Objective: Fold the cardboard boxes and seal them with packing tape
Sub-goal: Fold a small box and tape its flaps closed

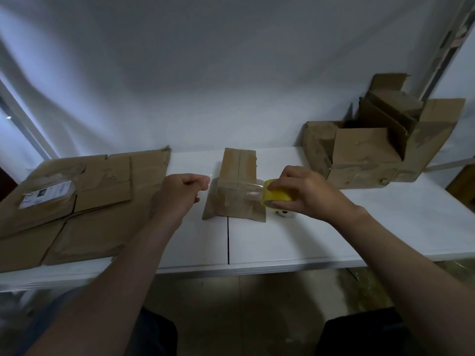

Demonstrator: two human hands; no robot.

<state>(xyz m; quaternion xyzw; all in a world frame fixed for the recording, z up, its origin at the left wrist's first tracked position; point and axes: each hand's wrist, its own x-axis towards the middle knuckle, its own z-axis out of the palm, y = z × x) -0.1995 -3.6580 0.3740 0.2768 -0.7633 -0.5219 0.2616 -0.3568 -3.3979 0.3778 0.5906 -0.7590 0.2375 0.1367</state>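
A small folded cardboard box (237, 170) stands in the middle of the white table (359, 227), its near flap spread toward me. My right hand (305, 191) grips a yellow roll of packing tape (276, 197) just right of the box. A clear strip of tape (246, 188) stretches from the roll leftward across the box. My left hand (183, 194) is at the box's left side with fingers curled, pinching the free end of the strip.
Several flattened cardboard boxes (84, 201) lie on the table's left part, one with a white label. An open carton (372, 150) holding folded boxes stands at the back right. A small white object (284, 214) sits under my right hand. The table's front edge runs close to me.
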